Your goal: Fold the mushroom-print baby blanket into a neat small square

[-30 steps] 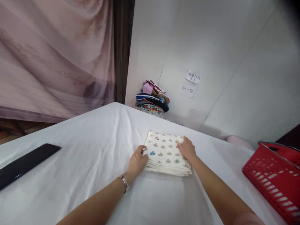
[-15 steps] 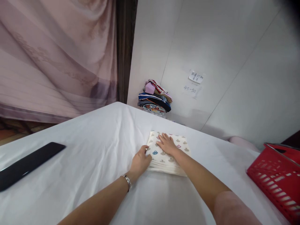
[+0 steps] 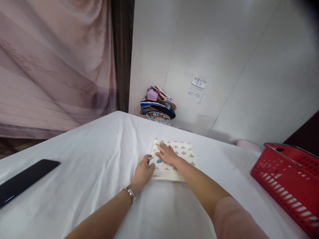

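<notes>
A folded cream cloth (image 3: 185, 147), printed with grey, red and blue mushroom-like shapes, lies flat in several layers on the white-covered table. My right hand (image 3: 167, 154) rests palm down on its top, fingers stretched toward the left edge. At the cloth's left side, my left hand (image 3: 143, 170) has its fingers and thumb curled around the edge near the front corner. The fingertips on that side are partly hidden. A silver bracelet (image 3: 130, 194) circles my left wrist.
A stack of folded clothes (image 3: 159, 105) stands beyond the table's far edge, against the white wall. A red plastic basket (image 3: 281, 179) is at the right. On the left lies a flat black object (image 3: 27, 181). A pink curtain (image 3: 54, 66) hangs behind.
My right hand has slid slightly left across the cloth, covering a red print. My left hand stays at the cloth's edge. The whole view has shifted a little to the right.
</notes>
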